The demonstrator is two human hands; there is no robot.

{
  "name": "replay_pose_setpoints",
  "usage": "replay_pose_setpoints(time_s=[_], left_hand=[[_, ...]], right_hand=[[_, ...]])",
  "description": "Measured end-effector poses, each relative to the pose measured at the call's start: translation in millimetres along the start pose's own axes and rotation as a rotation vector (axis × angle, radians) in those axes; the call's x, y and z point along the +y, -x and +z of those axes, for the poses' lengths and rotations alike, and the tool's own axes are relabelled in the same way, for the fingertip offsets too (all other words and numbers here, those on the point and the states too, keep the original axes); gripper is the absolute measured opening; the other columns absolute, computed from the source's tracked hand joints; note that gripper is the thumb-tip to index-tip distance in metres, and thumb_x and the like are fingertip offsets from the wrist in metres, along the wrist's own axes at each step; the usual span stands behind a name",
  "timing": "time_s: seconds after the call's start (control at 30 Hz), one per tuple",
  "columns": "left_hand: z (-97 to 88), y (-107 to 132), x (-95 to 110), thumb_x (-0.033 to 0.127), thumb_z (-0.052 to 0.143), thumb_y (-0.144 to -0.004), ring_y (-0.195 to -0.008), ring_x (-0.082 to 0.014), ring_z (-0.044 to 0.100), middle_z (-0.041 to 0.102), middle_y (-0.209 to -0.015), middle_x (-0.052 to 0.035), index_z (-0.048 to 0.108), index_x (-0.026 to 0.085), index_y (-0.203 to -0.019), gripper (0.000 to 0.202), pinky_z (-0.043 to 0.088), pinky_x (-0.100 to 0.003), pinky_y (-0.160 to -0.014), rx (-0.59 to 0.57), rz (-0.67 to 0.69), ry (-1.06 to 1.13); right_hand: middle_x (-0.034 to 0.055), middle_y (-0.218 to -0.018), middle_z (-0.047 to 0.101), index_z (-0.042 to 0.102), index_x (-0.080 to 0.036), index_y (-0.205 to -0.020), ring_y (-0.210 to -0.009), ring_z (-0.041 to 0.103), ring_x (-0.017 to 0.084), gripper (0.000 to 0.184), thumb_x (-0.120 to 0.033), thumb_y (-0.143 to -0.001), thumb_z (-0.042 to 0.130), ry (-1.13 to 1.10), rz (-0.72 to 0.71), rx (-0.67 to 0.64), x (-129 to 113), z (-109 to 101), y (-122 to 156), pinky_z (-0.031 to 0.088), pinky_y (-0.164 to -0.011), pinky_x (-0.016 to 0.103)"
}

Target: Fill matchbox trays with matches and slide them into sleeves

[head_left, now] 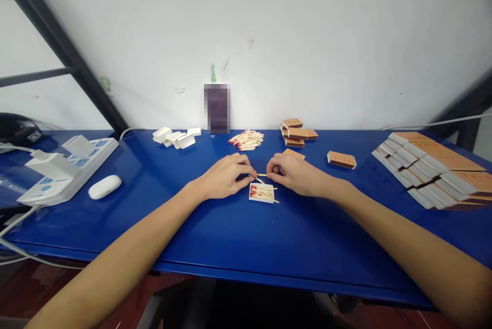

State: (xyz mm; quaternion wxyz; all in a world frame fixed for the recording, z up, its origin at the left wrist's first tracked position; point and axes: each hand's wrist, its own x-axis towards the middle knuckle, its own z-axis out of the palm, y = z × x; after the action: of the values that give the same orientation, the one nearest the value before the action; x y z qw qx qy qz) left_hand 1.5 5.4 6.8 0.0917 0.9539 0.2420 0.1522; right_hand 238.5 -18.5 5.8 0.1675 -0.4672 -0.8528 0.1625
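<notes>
A small white matchbox tray (250, 197) lies on the blue table, holding several matchsticks (263, 193) with red heads mostly to the left; a couple stick out over its right edge. Just beyond the tray, my left hand (229, 175) has its thumb and fingers pinched at one end of a slanted matchstick (260, 180). Facing it, my right hand (294, 172) is closed, with a pale matchstick (262, 175) at its fingertips. Those fingertips partly hide the sticks. Behind the hands sits a loose heap of matchsticks (248, 140).
Empty white trays (179, 138) lie at the back left. Orange matchbox sleeves (298, 133) are piled at the back, with a single matchbox (342, 159) nearer and a large stack (434, 170) far right. A power strip (73, 175) and a white earphone case (105, 187) are left.
</notes>
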Motion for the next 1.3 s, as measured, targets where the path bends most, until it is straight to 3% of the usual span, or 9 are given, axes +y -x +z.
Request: replay_pose_setpoints(time_s=[0.23,0.4,0.57,0.77,0.93,1.07,1.2,1.3], left_hand=[[4.4,-1.9,0.4,0.030,0.047,-0.098,-0.095,-0.0204,0.052,0.057,-0.096,-0.0051,0.064,0.020,-0.098,0.020,0.040,-0.034,-0.086,-0.029,-0.108,0.027],[6.3,-1.9,0.0,0.032,0.041,-0.100,-0.093,-0.0203,0.049,0.055,-0.097,-0.0050,0.060,0.019,-0.098,0.023,0.038,-0.035,-0.083,-0.047,-0.142,-0.013],[7.0,-1.3,0.9,0.030,0.039,-0.100,-0.091,-0.0203,0.049,0.055,-0.098,-0.0053,0.056,0.018,-0.095,0.021,0.037,-0.035,-0.079,-0.044,-0.156,-0.054],[5.1,-2.3,-1.0,0.027,0.038,-0.099,-0.091,-0.0198,0.048,0.055,-0.096,-0.0055,0.053,0.018,-0.092,0.019,0.039,-0.036,-0.084,0.070,-0.209,0.092],[-3.0,-6.4,9.0,0.034,0.042,-0.099,-0.079,-0.0146,0.048,0.054,-0.087,-0.0016,0.054,0.017,-0.090,0.023,0.040,-0.029,-0.075,0.199,-0.266,0.470],[-2.4,-10.5,22.4,0.038,0.045,-0.098,-0.084,-0.0143,0.052,0.057,-0.087,-0.0012,0.056,0.016,-0.089,0.026,0.042,-0.029,-0.080,0.232,-0.235,0.754],[1.5,-12.5,27.0,0.040,0.049,-0.096,-0.094,-0.0162,0.057,0.063,-0.094,-0.0026,0.059,0.016,-0.092,0.026,0.043,-0.030,-0.088,0.234,-0.204,0.883],[0.0,-10.6,21.9,0.040,0.050,-0.095,-0.093,-0.0169,0.057,0.065,-0.098,-0.0037,0.061,0.016,-0.093,0.027,0.043,-0.030,-0.085,0.230,-0.221,0.796]], right_hand=[[0.0012,-0.066,0.062,0.060,-0.022,-0.066,-0.057,0.053,0.016,0.008,-0.022,-0.073,0.062,0.112,0.177,-0.210,2.2,-21.4,14.5,0.034,-0.052,0.029],[-0.0007,-0.065,0.060,0.060,-0.022,-0.064,-0.056,0.052,0.014,0.008,-0.023,-0.072,0.062,0.113,0.111,-0.191,-1.8,-28.1,16.1,0.033,-0.050,0.028],[-0.0005,-0.073,0.062,0.064,-0.021,-0.071,-0.066,0.054,0.014,0.006,-0.024,-0.075,0.061,0.006,-0.004,-0.091,-25.6,-30.3,18.0,0.039,-0.059,0.026],[0.0000,-0.072,0.060,0.063,-0.021,-0.080,-0.062,0.051,0.013,0.016,-0.037,-0.080,0.061,-0.059,0.013,-0.120,-43.0,-25.0,21.6,0.037,-0.055,0.026],[-0.0021,-0.063,0.059,0.063,-0.020,-0.085,-0.055,0.049,0.012,0.019,-0.039,-0.085,0.059,-0.105,0.049,0.152,-40.0,-25.8,18.9,0.036,-0.054,0.027],[0.0029,-0.080,0.069,0.071,-0.019,-0.097,-0.062,0.056,0.014,0.027,-0.042,-0.085,0.065,-0.357,0.021,0.360,-38.9,-9.6,11.9,0.043,-0.058,0.028],[0.0062,-0.090,0.071,0.073,-0.019,-0.087,-0.079,0.062,0.018,0.027,-0.045,-0.085,0.066,-0.556,-0.036,0.459,-35.5,6.2,6.5,0.048,-0.067,0.031],[0.0056,-0.090,0.071,0.072,-0.018,-0.087,-0.079,0.062,0.018,0.024,-0.041,-0.085,0.065,-0.525,-0.033,0.433,-34.2,3.0,7.7,0.048,-0.068,0.031]])
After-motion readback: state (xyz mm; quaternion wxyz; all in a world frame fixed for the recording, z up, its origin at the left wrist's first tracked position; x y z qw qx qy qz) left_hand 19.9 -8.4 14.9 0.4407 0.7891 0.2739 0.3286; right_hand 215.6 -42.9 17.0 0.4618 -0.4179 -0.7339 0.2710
